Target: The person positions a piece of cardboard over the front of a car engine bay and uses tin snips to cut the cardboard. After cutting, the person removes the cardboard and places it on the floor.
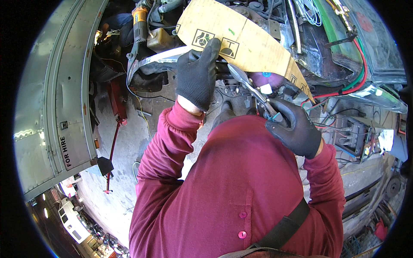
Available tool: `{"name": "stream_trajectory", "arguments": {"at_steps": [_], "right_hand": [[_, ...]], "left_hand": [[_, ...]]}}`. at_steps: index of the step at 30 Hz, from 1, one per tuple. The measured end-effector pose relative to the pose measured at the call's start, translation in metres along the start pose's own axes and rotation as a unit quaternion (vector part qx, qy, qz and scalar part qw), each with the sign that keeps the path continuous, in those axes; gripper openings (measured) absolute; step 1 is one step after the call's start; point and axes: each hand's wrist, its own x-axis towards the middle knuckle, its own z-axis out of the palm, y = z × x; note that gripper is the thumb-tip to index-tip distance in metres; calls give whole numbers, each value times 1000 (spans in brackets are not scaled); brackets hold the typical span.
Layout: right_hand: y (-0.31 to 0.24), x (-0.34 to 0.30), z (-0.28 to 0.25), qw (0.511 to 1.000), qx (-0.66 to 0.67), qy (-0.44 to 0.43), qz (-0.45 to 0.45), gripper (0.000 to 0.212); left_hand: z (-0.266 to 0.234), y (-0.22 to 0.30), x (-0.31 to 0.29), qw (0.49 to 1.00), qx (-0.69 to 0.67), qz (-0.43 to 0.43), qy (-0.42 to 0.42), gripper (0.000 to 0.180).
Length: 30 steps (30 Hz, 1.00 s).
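L hand, in black glove w/ knit cuff, pinches thin tan curved cardboard sheet w/ black printed symbols, raised before dark cluttered engine bay; R hand, same glove, grips worn grey metal snips, blades nr sheet's lower edge. Orange/grey angle grinder upper L, smooth red hose far R; sheet hides some engine parts

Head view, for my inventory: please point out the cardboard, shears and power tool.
Cardboard (251, 41), head view: middle of its face.
Shears (250, 84), head view: around the pivot.
Power tool (140, 31), head view: grey casing.
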Motion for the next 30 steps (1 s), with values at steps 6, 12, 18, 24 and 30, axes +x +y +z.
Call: {"name": "stream_trajectory", "arguments": {"at_steps": [6,12,18,24,30], "right_hand": [[-10,3,2,1000,-13,16,-10,58],[-15,1,-1,997,-55,-42,-19,57],[-4,2,11,988,-18,27,-153,64],[-9,10,0,961,266,44,-57,74],[-14,28,-3,978,133,126,-99,64]], "left_hand": [[0,0,-4,998,-14,-51,15,28],[8,6,0,856,-439,-265,64,26],[5,7,1,699,-639,-316,59,53],[13,27,-10,609,-698,-365,95,56],[28,39,-25,726,-604,-328,26,56]]}}
